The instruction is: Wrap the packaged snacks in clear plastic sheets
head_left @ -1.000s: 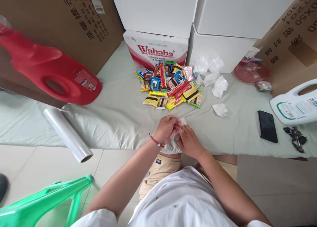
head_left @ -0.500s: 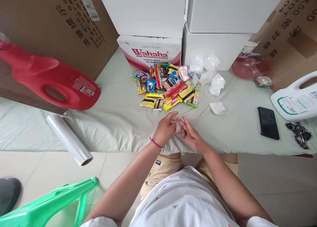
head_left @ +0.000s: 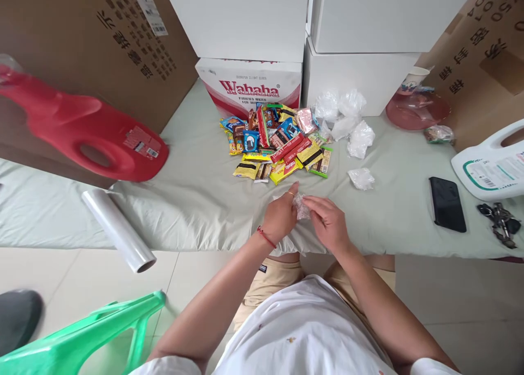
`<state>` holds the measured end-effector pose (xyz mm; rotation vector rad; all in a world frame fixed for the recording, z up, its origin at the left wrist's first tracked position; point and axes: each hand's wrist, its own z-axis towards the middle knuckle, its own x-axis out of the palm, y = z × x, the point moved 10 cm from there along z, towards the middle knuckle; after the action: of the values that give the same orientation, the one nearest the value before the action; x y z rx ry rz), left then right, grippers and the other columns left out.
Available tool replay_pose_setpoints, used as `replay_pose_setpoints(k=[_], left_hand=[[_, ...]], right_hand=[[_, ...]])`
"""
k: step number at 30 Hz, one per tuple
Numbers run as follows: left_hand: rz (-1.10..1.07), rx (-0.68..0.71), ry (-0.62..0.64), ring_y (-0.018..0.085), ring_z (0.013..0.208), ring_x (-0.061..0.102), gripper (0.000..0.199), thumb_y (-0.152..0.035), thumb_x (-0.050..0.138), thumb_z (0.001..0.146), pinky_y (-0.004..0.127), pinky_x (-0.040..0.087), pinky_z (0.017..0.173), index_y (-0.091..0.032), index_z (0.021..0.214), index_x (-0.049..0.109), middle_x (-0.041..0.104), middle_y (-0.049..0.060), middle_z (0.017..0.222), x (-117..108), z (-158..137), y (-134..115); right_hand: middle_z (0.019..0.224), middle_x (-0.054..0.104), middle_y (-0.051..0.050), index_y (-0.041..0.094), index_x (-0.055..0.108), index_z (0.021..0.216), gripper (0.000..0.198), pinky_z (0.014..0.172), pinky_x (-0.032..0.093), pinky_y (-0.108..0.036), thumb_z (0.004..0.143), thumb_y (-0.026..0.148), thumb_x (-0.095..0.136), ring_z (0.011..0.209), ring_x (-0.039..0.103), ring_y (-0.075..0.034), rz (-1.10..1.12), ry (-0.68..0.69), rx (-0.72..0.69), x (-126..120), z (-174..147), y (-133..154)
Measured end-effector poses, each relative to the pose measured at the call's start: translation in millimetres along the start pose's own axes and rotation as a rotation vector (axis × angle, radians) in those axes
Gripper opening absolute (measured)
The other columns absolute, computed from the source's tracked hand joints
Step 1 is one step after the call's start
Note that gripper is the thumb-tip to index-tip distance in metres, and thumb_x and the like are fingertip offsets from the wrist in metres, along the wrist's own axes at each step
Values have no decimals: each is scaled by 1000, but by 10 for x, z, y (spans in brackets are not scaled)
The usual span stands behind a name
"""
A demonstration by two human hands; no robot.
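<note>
Right hand: shifted rightward from the earlier spread pose, now with fingers drawn together and tips at the edge of the clear plastic bundle; cannot tell whether pinching.
Left hand: holds the plastic bundle, fingers curled against its left side, index finger stretched forward.
Plastic bundle: between both hands, near the front edge of the counter; crinkled, showing more to the right than before.
Snack pile: just beyond the hands, in front of the Wahaha box.
Crumpled plastic lumps: mostly beside the snack pile, with one nearer.
Film roll: well left, overhanging the front edge.
Phone: far right, beside keys.
</note>
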<state>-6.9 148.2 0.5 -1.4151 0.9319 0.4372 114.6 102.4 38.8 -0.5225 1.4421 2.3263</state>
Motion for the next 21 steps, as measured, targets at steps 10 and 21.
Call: replay_pose_setpoints(k=[10,21], left_hand=[[-326,60,-478,14,74,65,31,-22,51,95,29,52,75,-21,122,68,76,6,112,-673,-399,254],[309,272,-168,29,145,42,45,-36,38,106,54,27,120,-20,144,55,58,11,149,30,-260,134]], right_hand=[[138,66,-9,27,67,135,36,112,49,-43,101,27,54,129,61,-23,0,134,22,404,-43,-282],[146,61,-11,25,44,155,67,90,59,-38,92,29,64,88,70,-18,148,243,281,412,-102,-498]])
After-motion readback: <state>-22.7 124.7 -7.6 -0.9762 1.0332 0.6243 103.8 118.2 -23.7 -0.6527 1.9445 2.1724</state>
